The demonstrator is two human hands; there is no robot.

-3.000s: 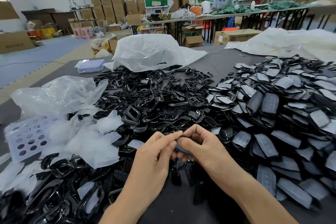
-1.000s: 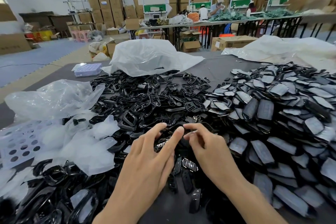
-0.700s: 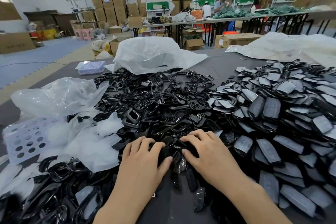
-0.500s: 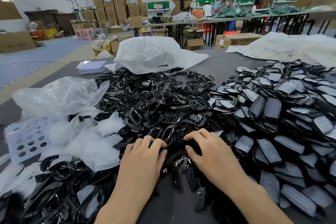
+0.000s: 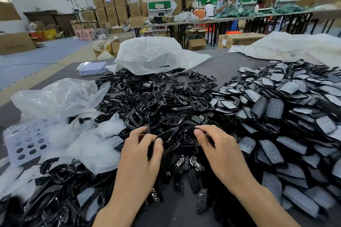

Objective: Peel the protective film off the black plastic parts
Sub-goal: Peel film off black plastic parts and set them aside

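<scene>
Over a table (image 5: 221, 68) heaped with plastic, a worker's left hand (image 5: 140, 155) and right hand (image 5: 219, 149) are pinching a black part (image 5: 170, 134), fingers curled tight.

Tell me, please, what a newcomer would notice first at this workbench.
Most striking is the huge heap of glossy black parts across the middle of the table, with a pile of flat film-covered parts filling the right side. At the front centre, the left hand and right hand pinch a black part between them, and crumpled clear bags lie at the left.
</scene>
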